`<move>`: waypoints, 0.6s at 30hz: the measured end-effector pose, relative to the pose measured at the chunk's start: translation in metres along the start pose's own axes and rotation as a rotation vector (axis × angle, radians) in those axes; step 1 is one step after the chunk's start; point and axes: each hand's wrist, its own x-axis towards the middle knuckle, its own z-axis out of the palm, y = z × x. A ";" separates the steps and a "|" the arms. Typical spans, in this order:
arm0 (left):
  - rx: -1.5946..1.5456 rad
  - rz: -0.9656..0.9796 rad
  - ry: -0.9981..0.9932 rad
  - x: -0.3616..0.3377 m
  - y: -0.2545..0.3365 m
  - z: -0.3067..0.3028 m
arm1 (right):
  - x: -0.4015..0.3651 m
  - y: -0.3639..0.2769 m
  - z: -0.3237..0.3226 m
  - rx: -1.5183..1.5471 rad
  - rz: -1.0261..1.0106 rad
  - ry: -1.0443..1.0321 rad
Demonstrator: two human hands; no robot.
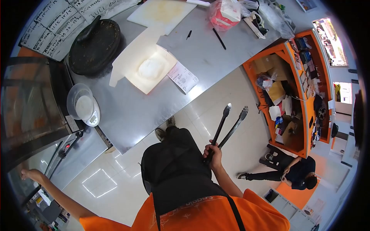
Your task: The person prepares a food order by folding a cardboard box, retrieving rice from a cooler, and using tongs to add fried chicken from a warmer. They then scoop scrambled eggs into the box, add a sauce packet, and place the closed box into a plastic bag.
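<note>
In my right hand (213, 154) is a pair of black tongs (227, 129), gripped near the hinge, its two metal tips apart and pointing away from me over the floor. My left hand (31, 175) reaches out at the far left, beside the dark glass-fronted appliance (29, 104); its fingers are small and blurred at the image edge. On the steel table (142, 119) an open paper box (135, 79) holds a white rounded mound (151, 68), with a printed receipt (183, 78) against its side.
A stone mortar (92, 50), a scale (91, 115) with a clear bowl, a cutting board (162, 13), two pens and plastic bags are on the table. An orange shelf (300, 96) stands right. A person (302, 173) sits at lower right.
</note>
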 end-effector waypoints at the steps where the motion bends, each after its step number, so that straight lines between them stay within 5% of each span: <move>1: 0.024 0.010 -0.039 0.000 0.003 -0.010 | 0.004 -0.005 0.005 0.028 -0.003 0.003; 6: 0.039 0.077 -0.180 0.000 0.013 -0.026 | 0.023 -0.020 0.019 0.067 0.036 -0.001; 11: -0.048 0.071 -0.057 -0.023 0.030 -0.008 | 0.033 -0.046 0.024 -0.228 -0.048 -0.036; 14: 0.306 0.377 -0.026 0.019 -0.030 -0.025 | 0.045 -0.047 0.012 -0.376 -0.030 0.037; 18: 0.177 0.466 -0.066 0.019 -0.013 -0.023 | 0.060 -0.038 -0.001 -0.215 0.026 0.151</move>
